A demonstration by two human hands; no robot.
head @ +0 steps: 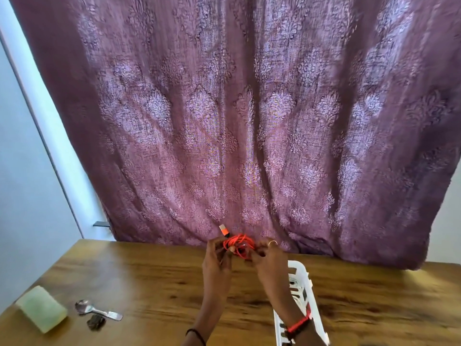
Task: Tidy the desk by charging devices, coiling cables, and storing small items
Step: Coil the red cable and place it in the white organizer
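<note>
Wearing a red band (298, 325) on the right wrist and a thin black thread (195, 335) on the left, closest of all at the bottom edge. Crossing the right forearm over a white slatted basket (305, 273) sitting on the wooden desk (149, 283) — holding something pale inside, too blurred to name. Holding an orange cable (239, 245) up between both hands, gathered into a loose tangle of loops over the far part of the desk, just in front of the foot of a purple patterned curtain (249, 121). Curling the fingers of the left hand (217, 260) inward around the left side of the bundle, close together rather than spread. Curling the right hand (268, 260) in likewise on the right side, gripping the loops near the fingertips and showing a ring (272, 242) on one finger — losing the exact fingertip contact to motion blur. Letting one connector (223, 230), orange with a pale tip, poke up and to the left out of the bundle, just above the left hand. Sharing the desk, well off at its near left corner, with a pale green block (41, 308), a metal spoon (99, 311) beside it and a small dark scrap (96, 322) just beside the spoon's handle
</note>
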